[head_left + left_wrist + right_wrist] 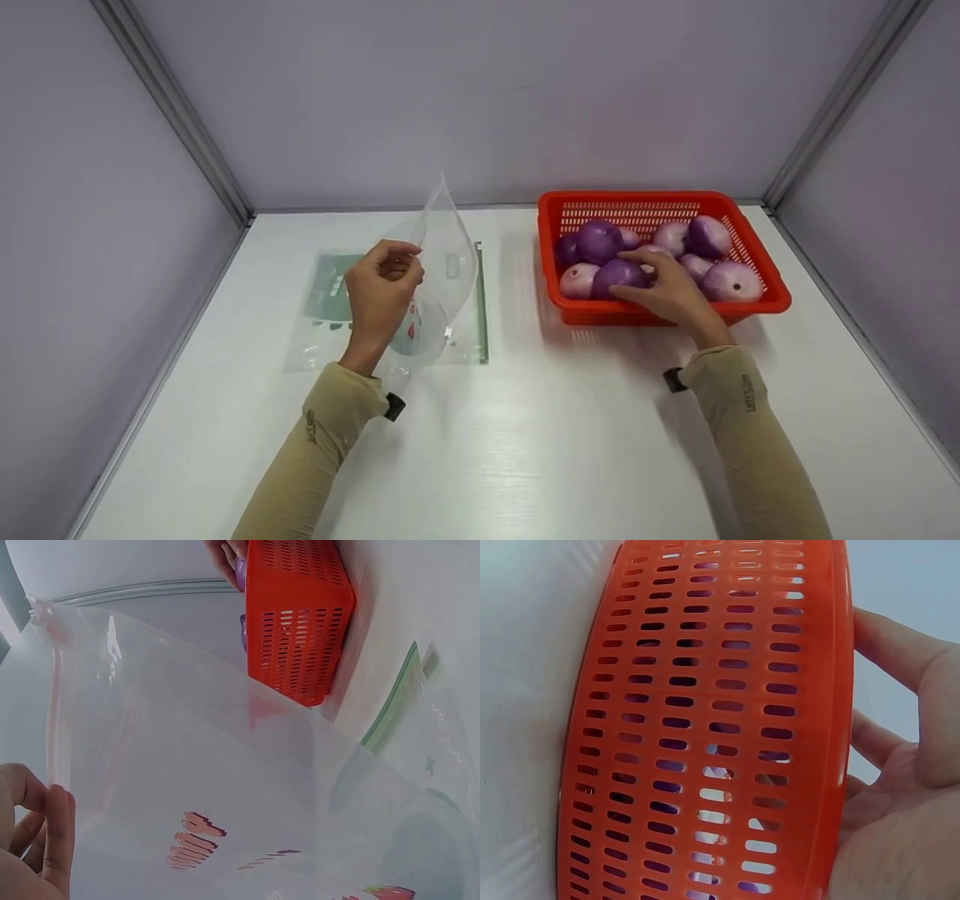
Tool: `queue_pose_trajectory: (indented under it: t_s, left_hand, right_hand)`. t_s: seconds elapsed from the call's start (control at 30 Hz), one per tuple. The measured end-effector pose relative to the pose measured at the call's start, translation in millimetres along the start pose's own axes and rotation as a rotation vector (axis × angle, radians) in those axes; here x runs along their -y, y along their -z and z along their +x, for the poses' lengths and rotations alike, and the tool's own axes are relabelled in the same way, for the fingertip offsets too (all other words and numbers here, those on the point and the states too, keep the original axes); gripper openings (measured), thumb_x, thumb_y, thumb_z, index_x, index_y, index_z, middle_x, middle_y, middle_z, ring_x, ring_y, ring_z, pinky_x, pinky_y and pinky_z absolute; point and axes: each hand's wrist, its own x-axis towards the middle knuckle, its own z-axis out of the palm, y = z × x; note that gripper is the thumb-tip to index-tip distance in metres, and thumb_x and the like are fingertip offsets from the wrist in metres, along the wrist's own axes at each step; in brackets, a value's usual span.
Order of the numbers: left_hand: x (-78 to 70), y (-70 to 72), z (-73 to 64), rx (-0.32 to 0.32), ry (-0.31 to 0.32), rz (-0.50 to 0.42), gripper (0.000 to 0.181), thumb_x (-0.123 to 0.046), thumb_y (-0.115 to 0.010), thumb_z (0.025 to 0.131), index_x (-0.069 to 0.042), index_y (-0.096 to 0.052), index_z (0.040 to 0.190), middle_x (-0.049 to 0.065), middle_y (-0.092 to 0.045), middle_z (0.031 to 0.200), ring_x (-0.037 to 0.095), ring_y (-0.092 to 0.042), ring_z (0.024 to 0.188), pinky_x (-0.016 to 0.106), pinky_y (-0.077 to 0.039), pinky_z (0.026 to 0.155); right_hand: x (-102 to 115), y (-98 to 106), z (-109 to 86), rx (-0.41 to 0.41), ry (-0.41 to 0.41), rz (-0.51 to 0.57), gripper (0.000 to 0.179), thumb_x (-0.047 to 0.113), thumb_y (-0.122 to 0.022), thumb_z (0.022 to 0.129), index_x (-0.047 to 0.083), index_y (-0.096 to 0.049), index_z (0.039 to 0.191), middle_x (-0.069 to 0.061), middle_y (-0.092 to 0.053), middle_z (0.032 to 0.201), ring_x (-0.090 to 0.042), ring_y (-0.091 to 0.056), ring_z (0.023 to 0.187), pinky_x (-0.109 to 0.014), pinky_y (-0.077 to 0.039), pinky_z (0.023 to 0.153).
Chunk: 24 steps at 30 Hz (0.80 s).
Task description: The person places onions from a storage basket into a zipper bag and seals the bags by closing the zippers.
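Note:
My left hand [386, 289] pinches the edge of a clear plastic zip bag [454, 259], holding it raised with its mouth gaping. In the left wrist view the see-through bag [187, 712] spreads out from the fingertips, with red printing low on it. My right hand [667, 289] reaches into a red plastic basket [551, 206], thumb and fingers around a purple onion [616, 279] near the front wall. The right wrist view shows mostly the slotted basket side [705, 712]; it hides the onion and the fingertips of the right hand [900, 742].
Several other purple and pale onions [733, 282] fill the basket. Beneath the raised bag, flat plastic packaging with a green edge strip [483, 322] and a green printed panel [330, 285] lies on the white table [480, 465]. Pale walls [480, 97] enclose the back and sides.

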Motion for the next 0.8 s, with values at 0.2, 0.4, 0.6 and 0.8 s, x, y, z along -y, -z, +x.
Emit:
queue_pose_trajectory:
  t_s: [0.2,0.4,0.6,0.8]
  left_hand:
    - [-1.1,1.3,-1.2,0.009,0.030,-0.008,0.014,0.006,-0.065,0.090,0.001,-0.075,0.098,0.017,-0.070,0.085,0.010,-0.067,0.070,0.013,-0.054,0.068]
    - [-2.5,1.0,-1.6,0.012,0.040,0.018,0.014,0.005,-0.067,0.090,0.000,-0.075,0.100,0.016,-0.070,0.086,0.015,-0.068,0.072,0.011,-0.054,0.069]
    - [-3.4,0.7,-1.9,0.016,0.028,0.019,0.013,0.005,-0.067,0.090,0.001,-0.074,0.099,0.017,-0.070,0.086,0.020,-0.069,0.073,0.012,-0.054,0.069]
    - [-4.1,0.0,-2.9,0.027,0.032,0.027,0.013,0.004,-0.067,0.090,0.002,-0.074,0.101,0.016,-0.070,0.087,0.022,-0.070,0.074,0.012,-0.055,0.071]
  right_hand:
    - [2,1,-0.8,-0.036,-0.024,0.075,0.072,0.043,-0.078,0.091,0.012,-0.051,0.151,-0.016,-0.051,0.151,-0.038,-0.050,0.132,-0.058,-0.039,0.117]
    - [9,5,-3.7,-0.076,-0.060,0.170,0.079,0.049,-0.080,0.088,0.022,-0.048,0.155,-0.011,-0.048,0.156,-0.036,-0.051,0.133,-0.053,-0.048,0.111]
    - [19,11,-8.0,-0.100,-0.050,0.198,0.078,0.054,-0.079,0.087,0.025,-0.050,0.154,-0.010,-0.047,0.157,-0.036,-0.049,0.134,-0.056,-0.048,0.111]
    - [30,10,-11.8,-0.096,-0.049,0.248,0.078,0.054,-0.080,0.085,0.027,-0.051,0.153,-0.010,-0.047,0.155,-0.036,-0.048,0.135,-0.057,-0.047,0.112]
